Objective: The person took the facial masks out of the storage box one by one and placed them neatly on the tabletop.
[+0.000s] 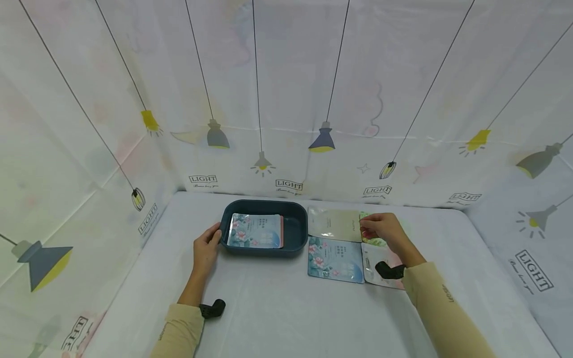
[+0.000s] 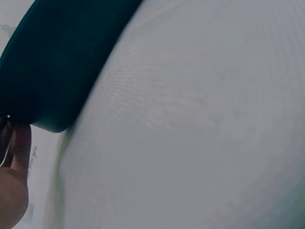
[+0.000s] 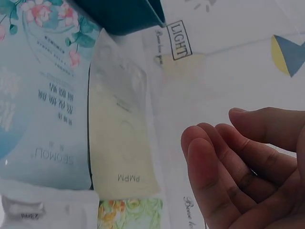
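Note:
A dark blue rectangular tub (image 1: 295,246) stands on the table with a blue floral face mask packet (image 1: 257,231) inside. Under that packet shows a reddish edge. My left hand (image 1: 207,251) touches the tub's left end from outside, its fingers fairly straight in the left wrist view. To the tub's right lie a pale yellow packet (image 1: 342,224), another blue floral face mask packet (image 1: 335,259), a white-pink packet (image 1: 373,263) and a green floral packet (image 3: 131,213). Over the green one hovers my right hand (image 1: 386,229), fingers loosely bent, holding nothing in the right wrist view.
A white cloth covers the table (image 1: 268,308). Behind and at both sides hang white curtains (image 1: 286,99) printed with lamps. Each wrist wears a small black camera, one beside the left sleeve (image 1: 181,325), one beside the right sleeve (image 1: 440,303).

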{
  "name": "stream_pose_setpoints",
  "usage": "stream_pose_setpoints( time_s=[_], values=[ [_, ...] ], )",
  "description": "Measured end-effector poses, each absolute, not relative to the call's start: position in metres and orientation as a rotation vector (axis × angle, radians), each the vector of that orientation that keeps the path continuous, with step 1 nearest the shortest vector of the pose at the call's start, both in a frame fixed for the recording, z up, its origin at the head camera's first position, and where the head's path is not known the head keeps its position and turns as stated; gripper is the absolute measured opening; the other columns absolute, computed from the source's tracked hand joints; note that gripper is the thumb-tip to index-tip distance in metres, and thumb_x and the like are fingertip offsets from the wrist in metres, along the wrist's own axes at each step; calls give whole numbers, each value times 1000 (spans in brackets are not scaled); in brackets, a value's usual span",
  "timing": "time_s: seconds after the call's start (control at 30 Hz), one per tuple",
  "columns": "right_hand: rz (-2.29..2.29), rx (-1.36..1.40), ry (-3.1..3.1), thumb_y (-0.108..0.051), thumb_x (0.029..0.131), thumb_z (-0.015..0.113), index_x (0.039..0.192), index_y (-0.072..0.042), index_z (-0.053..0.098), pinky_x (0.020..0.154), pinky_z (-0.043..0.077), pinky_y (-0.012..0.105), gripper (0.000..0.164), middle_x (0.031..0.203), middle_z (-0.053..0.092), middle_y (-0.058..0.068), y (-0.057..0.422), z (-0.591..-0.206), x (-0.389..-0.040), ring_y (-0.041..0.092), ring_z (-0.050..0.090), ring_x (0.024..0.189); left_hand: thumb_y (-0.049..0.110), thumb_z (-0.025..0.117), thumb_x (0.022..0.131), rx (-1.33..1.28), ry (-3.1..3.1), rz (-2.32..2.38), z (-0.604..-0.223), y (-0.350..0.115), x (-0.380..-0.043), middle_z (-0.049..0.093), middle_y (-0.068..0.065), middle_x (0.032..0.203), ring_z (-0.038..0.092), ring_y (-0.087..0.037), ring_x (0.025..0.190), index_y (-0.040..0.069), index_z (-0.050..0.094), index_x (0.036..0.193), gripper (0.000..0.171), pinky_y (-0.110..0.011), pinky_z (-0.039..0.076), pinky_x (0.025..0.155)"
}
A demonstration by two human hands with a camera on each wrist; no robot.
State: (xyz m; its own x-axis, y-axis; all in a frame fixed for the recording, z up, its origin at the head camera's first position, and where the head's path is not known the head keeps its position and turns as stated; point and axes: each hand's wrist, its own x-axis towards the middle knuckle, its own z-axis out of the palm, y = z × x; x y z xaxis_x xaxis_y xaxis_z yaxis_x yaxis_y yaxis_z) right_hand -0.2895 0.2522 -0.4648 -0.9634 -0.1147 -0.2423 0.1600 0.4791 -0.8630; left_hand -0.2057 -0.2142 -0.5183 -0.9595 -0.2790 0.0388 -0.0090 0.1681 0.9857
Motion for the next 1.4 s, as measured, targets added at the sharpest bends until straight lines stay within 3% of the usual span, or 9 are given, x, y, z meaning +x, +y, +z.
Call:
stream_pose_setpoints(
  time_s=[0.3, 0.53, 0.77, 1.03, 1.23, 1.4],
  values=[
    [-1509, -104, 2423, -18, 97, 59, 116, 11, 62, 72, 59, 28, 34, 97, 71, 18, 206, -453, -305, 16, 69, 74, 18, 48, 103, 294, -2225, -1884, -539, -221, -217, 53, -20, 142, 53, -29, 126, 0, 52, 138, 40, 0, 43, 79],
    [-1517, -78, 2384, -16, 96, 61, 114, 8, 65, 71, 59, 30, 30, 93, 72, 14, 165, -452, -315, 18, 69, 73, 27, 50, 103, 294, -2219, -1830, -556, -221, -223, 56, -15, 140, 56, -25, 122, 5, 54, 137, 41, -2, 44, 80],
    [-1535, -103, 2353, -13, 95, 61, 115, 11, 64, 78, 59, 39, 31, 96, 71, 19, 130, -453, -318, 20, 69, 74, 28, 50, 103, 296, -2219, -1826, -557, -219, -222, 56, -15, 140, 55, -25, 123, 5, 55, 137, 41, -1, 43, 81],
    [-1516, -82, 2341, -12, 94, 63, 112, 7, 66, 83, 58, 42, 27, 102, 70, 23, 91, -452, -325, 29, 70, 84, 27, 50, 103, 299, -2208, -1821, -558, -222, -223, 57, -14, 139, 54, -23, 123, 5, 55, 137, 41, -1, 43, 82],
    [-1459, -74, 2323, -11, 93, 64, 109, 7, 68, 90, 55, 48, 24, 112, 68, 28, 64, -455, -331, 27, 70, 80, 27, 50, 103, 293, -2205, -1818, -557, -222, -222, 57, -12, 139, 53, -20, 124, 6, 55, 137, 41, 0, 43, 83],
    [-1375, -43, 2366, -9, 89, 67, 104, 6, 69, 87, 57, 45, 22, 101, 71, 22, 51, -468, -335, 23, 69, 72, 27, 50, 103, 297, -2205, -1820, -558, -222, -222, 58, -13, 138, 54, -21, 123, 6, 55, 136, 40, -1, 43, 82]
  ],
)
